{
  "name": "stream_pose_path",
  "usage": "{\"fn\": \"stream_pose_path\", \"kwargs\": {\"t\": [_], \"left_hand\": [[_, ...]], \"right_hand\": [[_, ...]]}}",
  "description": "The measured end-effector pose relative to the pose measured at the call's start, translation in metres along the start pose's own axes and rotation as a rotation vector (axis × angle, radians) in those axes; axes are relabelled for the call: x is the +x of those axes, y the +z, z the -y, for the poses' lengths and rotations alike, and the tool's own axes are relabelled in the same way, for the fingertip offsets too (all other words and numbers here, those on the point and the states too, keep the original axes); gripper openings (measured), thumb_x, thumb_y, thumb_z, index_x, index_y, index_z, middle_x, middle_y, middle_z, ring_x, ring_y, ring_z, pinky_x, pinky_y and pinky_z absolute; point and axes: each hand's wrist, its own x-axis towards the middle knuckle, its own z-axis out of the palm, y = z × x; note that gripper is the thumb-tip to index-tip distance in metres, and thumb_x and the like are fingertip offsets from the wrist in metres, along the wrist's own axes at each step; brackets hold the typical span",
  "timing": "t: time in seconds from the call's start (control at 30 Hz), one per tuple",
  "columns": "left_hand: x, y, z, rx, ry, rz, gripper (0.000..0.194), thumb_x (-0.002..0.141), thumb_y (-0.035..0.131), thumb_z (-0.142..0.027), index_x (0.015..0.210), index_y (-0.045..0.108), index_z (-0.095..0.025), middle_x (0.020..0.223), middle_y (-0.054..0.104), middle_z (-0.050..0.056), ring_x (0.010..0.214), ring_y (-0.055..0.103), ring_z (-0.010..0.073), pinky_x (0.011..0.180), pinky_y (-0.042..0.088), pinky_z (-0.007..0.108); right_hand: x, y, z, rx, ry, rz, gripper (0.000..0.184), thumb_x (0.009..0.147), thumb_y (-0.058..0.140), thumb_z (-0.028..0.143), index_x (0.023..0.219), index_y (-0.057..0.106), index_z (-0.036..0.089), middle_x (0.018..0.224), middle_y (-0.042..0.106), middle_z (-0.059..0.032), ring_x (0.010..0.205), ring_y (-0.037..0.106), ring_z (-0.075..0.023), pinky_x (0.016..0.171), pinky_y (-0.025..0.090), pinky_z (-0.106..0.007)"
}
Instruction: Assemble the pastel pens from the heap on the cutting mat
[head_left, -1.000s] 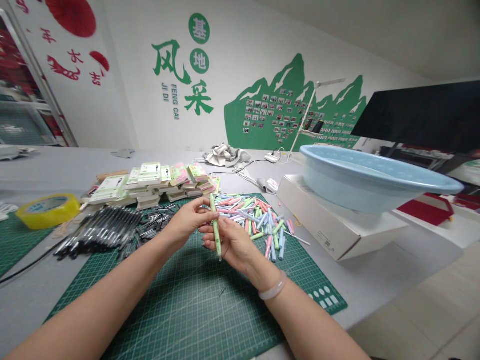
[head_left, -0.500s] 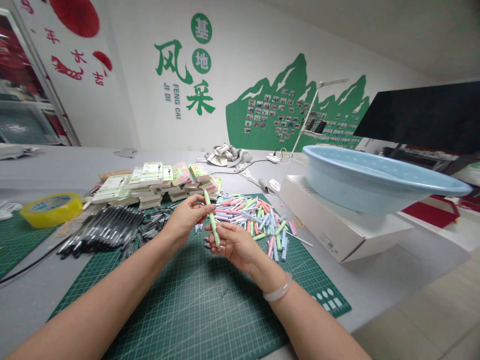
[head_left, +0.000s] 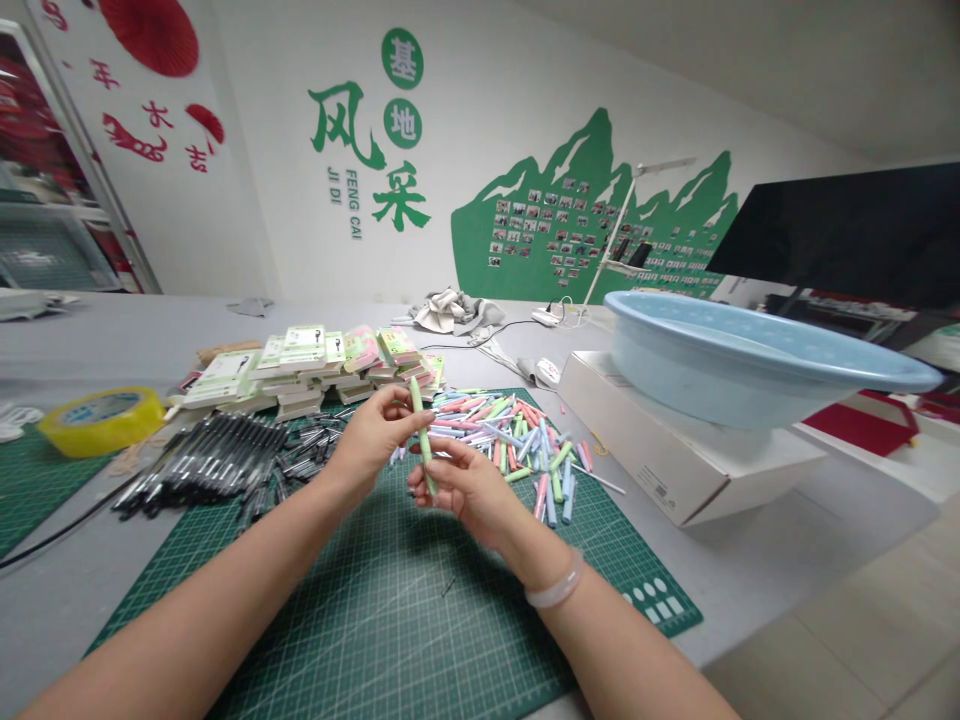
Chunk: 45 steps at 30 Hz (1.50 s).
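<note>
Both of my hands hold a light green pen (head_left: 424,445) nearly upright above the cutting mat (head_left: 360,620). My left hand (head_left: 373,432) pinches its upper part between thumb and fingers. Lower down, the fingers of my right hand (head_left: 474,492) close around the bottom end and partly cover it. Just behind my hands lies a loose heap of pastel pen parts (head_left: 517,430) in pink, blue, green and purple. Many black, clear-barrelled pens (head_left: 217,455) lie in a pile left of my left hand.
Stacked small boxes (head_left: 300,355) stand behind the black pens. A yellow tape roll (head_left: 101,420) lies at left. On the right, a blue basin (head_left: 720,365) rests on a white box (head_left: 660,450). A small thin dark piece (head_left: 448,586) lies on the mat; crumpled cloth (head_left: 457,312) is near the wall.
My right fingers have shifted slightly up the green pen and now cover more of its lower end. The pen stands a little more upright. The left hand has hardly moved.
</note>
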Motion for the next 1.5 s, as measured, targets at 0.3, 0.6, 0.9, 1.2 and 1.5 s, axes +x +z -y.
{"fn": "stream_pose_path", "kwargs": {"t": [0.3, 0.6, 0.9, 1.2, 1.5], "left_hand": [[-0.010, 0.000, -0.036, 0.196, 0.140, 0.229, 0.027, 0.074, 0.064, -0.033, 0.095, 0.056, -0.019, 0.084, 0.064, 0.004, 0.076, 0.060, 0.0175, 0.066, 0.046, 0.028], [-0.008, -0.008, -0.035, 0.506, 0.273, 0.131, 0.019, 0.079, 0.057, -0.035, 0.084, 0.063, -0.017, 0.080, 0.064, 0.002, 0.075, 0.058, 0.0168, 0.069, 0.044, 0.027], [-0.004, -0.014, -0.034, 0.420, 0.265, 0.213, 0.022, 0.081, 0.053, -0.036, 0.086, 0.064, -0.017, 0.080, 0.065, 0.002, 0.076, 0.058, 0.0175, 0.068, 0.043, 0.027], [-0.005, -0.018, -0.037, 0.200, 0.160, 0.342, 0.020, 0.081, 0.056, -0.034, 0.085, 0.063, -0.016, 0.074, 0.058, 0.000, 0.068, 0.052, 0.0132, 0.066, 0.041, 0.025], [-0.002, -0.017, -0.023, 0.028, 0.099, 0.272, 0.019, 0.077, 0.060, -0.032, 0.086, 0.066, -0.016, 0.078, 0.062, 0.002, 0.074, 0.053, 0.0157, 0.070, 0.041, 0.027]], "right_hand": [[0.001, 0.002, 0.000, -0.163, -0.116, -0.131, 0.031, 0.069, 0.071, 0.030, 0.096, 0.060, 0.022, 0.091, 0.068, -0.0040, 0.086, 0.066, -0.0226, 0.073, 0.053, -0.042], [0.003, 0.001, -0.003, -0.247, -0.156, -0.159, 0.026, 0.066, 0.070, 0.022, 0.091, 0.063, 0.019, 0.081, 0.066, -0.0012, 0.079, 0.066, -0.0204, 0.072, 0.054, -0.037], [0.001, -0.001, -0.001, -0.148, -0.134, -0.114, 0.031, 0.069, 0.070, 0.028, 0.097, 0.066, 0.019, 0.086, 0.068, -0.0039, 0.076, 0.065, -0.0196, 0.076, 0.053, -0.041], [0.001, 0.004, 0.000, 0.028, -0.079, 0.104, 0.030, 0.074, 0.067, 0.027, 0.101, 0.064, 0.013, 0.082, 0.063, -0.0058, 0.066, 0.059, -0.0137, 0.077, 0.048, -0.038], [0.000, 0.009, -0.002, 0.206, -0.089, 0.101, 0.021, 0.078, 0.064, 0.025, 0.098, 0.056, 0.021, 0.069, 0.056, 0.0015, 0.055, 0.044, -0.0081, 0.065, 0.042, -0.028]]}}
